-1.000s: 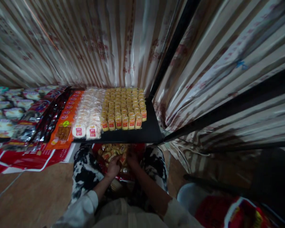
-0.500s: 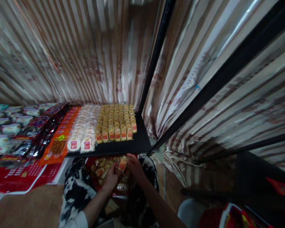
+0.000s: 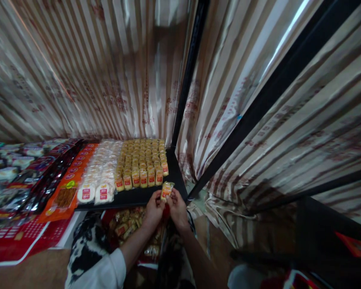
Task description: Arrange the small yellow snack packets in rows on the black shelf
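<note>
Both my hands hold one small yellow snack packet with a red and orange label, upright just over the front edge of the black shelf. My left hand pinches its left side, and my right hand grips its right side with the thumb in front. Behind it, rows of matching yellow packets stand on the shelf. Below my forearms, a red box between my knees contains loose packets of the same kind.
Left along the shelf lie white round packaged snacks, orange bags, dark shiny bags and white packets. A striped curtain hangs behind. Black metal posts frame the right end. A white container is lower right.
Both hands have lifted the snack packet from above the red box up and slightly right to the shelf's front edge. The view has shifted a little.
</note>
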The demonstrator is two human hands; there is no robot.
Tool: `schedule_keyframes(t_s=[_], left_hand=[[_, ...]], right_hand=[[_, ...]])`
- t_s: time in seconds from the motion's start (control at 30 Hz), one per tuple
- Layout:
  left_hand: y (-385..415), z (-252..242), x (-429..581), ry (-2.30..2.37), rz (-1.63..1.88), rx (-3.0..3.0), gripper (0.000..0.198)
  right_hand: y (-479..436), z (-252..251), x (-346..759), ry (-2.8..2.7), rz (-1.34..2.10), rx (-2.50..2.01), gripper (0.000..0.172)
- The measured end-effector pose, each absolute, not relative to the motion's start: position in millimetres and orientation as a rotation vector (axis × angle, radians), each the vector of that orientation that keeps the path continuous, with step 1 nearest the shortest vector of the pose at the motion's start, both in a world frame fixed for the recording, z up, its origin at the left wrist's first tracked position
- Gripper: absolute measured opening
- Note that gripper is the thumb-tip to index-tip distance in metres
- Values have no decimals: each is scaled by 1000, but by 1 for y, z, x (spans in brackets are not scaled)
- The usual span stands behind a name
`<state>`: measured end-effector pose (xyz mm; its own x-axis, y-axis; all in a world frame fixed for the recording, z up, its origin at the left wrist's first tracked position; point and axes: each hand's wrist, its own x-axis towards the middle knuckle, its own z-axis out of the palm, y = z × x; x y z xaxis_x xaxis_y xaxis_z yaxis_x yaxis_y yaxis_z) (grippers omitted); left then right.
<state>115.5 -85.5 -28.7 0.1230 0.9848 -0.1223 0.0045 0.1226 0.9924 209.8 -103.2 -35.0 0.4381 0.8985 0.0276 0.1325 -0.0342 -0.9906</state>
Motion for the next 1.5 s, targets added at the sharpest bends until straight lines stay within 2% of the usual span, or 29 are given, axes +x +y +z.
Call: schedule_keyframes(t_s=[0.2,0.47,0.8,1.2,1.5], left_hand=[[-71,-29,134,1402,999,1393,36],[-48,-41,146,1383,839,1325,48],[-42,-44,144,1379,869,1290,56],[-44,-40,143,1347,898,1318,58],[-47,-44,144,1348,945,1361,53]], right_hand=[[-59,-38,231,-1016,558,-1596,41],[-16,-51,241,-1078,527,-1656,41],[-10,-49,239,-1303,344,-1745,42],[-10,-51,239,-1323,368,-1729,48],[-11,-55,239,-1394,323,-1706,44]])
